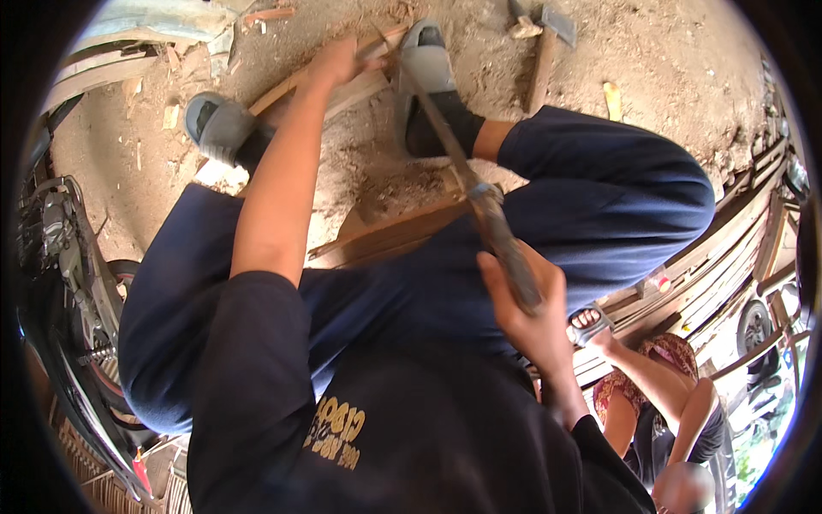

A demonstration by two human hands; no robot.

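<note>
My right hand (531,308) is closed round the dark handle of a long blade tool (441,124), which points up and away between my legs. My left hand (338,62) reaches out beside the blade's far end, fingers bent at a long wooden strip (287,87); exactly what they grip is too small to make out. My sandaled feet (219,128) rest on the dirt on either side of the wood. A rough wooden board (385,227) lies nearer me, under the blade tool.
A hammer-like tool (544,64) lies on the dirt (651,68) at upper right. A motorbike (81,283) stands at left. At right are stacked slats (702,240) and another person (642,385) sitting close behind my right arm. Pale sheets (154,21) lie at upper left.
</note>
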